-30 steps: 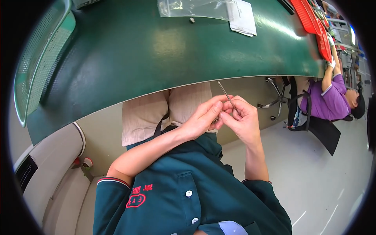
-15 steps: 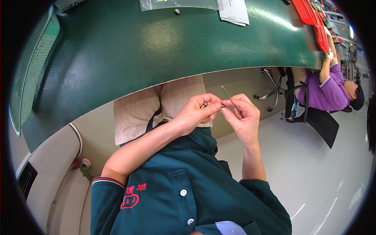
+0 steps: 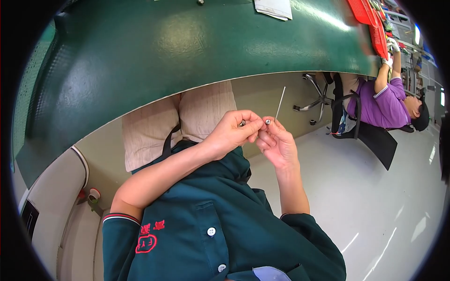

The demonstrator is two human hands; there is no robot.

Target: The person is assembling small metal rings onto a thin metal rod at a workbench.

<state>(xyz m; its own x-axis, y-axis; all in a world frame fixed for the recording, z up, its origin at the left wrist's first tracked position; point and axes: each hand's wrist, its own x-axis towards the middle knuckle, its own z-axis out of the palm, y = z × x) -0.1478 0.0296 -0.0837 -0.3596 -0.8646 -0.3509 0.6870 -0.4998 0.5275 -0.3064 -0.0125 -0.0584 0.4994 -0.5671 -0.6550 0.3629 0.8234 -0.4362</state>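
Observation:
Above my lap, just off the table's near edge, my two hands meet fingertip to fingertip. My left hand (image 3: 236,131) is closed, with a small round metal part (image 3: 242,123) tucked in its curled fingers. Its thumb and forefinger reach toward a second small shiny metal piece (image 3: 267,122) at the fingertips of my right hand (image 3: 281,146). From those right fingers a thin straight metal rod (image 3: 281,103) sticks up, its lower end hidden in the grip. Which fingers bear the second piece is hard to make out.
A green table (image 3: 154,61) spans the far side, with a small metal part (image 3: 200,2) and folded white paper (image 3: 274,8) on it. A green basket (image 3: 35,89) stands at the left. Red trays (image 3: 375,33) lie far right, where a seated person in purple (image 3: 386,105) works.
My right hand has turned, so the rod points more upright and the small metal piece at the fingertips shows its round end. The whole view has shifted slightly.

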